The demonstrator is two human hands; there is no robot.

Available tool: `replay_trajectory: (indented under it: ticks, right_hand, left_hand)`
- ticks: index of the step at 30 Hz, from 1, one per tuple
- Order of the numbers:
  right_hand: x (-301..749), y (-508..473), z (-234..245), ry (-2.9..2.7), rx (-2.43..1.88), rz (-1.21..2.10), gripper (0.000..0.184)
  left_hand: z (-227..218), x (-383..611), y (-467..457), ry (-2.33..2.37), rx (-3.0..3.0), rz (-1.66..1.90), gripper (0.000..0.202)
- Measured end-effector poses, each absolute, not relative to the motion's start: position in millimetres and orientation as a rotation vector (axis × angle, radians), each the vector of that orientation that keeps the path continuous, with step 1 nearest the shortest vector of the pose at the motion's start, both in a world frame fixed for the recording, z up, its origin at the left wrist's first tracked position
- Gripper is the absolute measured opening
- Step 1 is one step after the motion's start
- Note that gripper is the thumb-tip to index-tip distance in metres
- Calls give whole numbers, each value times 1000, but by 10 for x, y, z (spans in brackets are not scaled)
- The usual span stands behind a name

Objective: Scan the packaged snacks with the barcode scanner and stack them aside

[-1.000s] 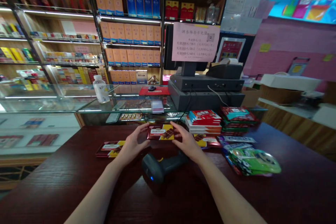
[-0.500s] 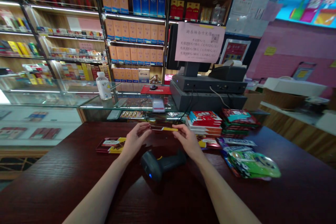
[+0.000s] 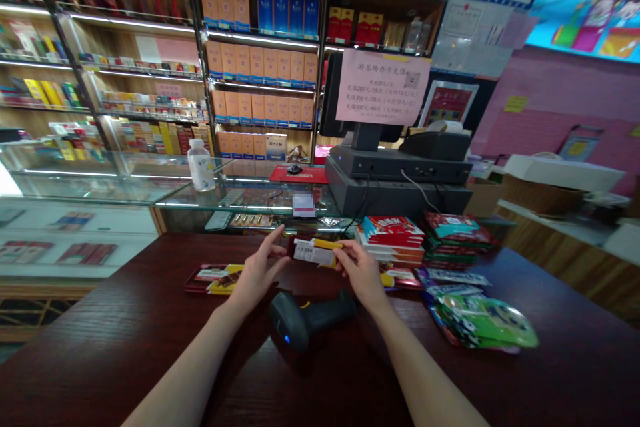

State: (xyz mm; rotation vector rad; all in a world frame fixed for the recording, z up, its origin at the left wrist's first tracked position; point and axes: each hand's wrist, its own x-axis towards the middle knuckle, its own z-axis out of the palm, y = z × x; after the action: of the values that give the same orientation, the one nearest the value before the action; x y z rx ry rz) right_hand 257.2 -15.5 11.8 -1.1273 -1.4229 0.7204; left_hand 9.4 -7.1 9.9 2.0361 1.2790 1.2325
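A flat chocolate bar (image 3: 314, 252) in a dark red and yellow wrapper is held above the dark wooden counter (image 3: 125, 347), its back with a white label turned toward me. My left hand (image 3: 257, 271) pinches its left end and my right hand (image 3: 361, 271) pinches its right end. Just below my hands a black barcode scanner (image 3: 306, 320) lies on the counter with a blue light on its head.
Another chocolate bar (image 3: 215, 278) lies left of my hands. Stacks of red snack packs (image 3: 393, 233) and a green packet (image 3: 483, 320) sit to the right. Behind stand a cash register (image 3: 395, 173), a glass showcase (image 3: 100, 187) with a bottle (image 3: 201, 165), and stocked shelves.
Both hands have turned the chocolate bar over: first its front faced me, then it was edge-on, now its labelled back shows. The scanner has stayed put.
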Motion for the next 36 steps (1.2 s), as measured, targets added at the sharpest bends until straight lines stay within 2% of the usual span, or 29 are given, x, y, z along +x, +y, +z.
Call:
replay_trajectory:
  ticks: [4,14,23,29,36]
  right_hand:
    - [2572,-151,125,-1408,-1128,732,39]
    - [2541,-153,99,-1429,-1138,766,37]
    - [2544,-149,102,-1452,-1129,799,38]
    - [2538,-131,58,-1443,-1114,838,40]
    - [2536,-166,94,-1487,-1086,883,44]
  left_hand:
    - [153,63,-114,1261,2271,1071,77]
    - [131,2,-95,1363,2555,957,77]
    - [208,-11,-111,1305,2742,1196,73]
    - [183,-35,-88,1169,2868,1136,71]
    - [213,-62,-104,1328,2915,1140,73]
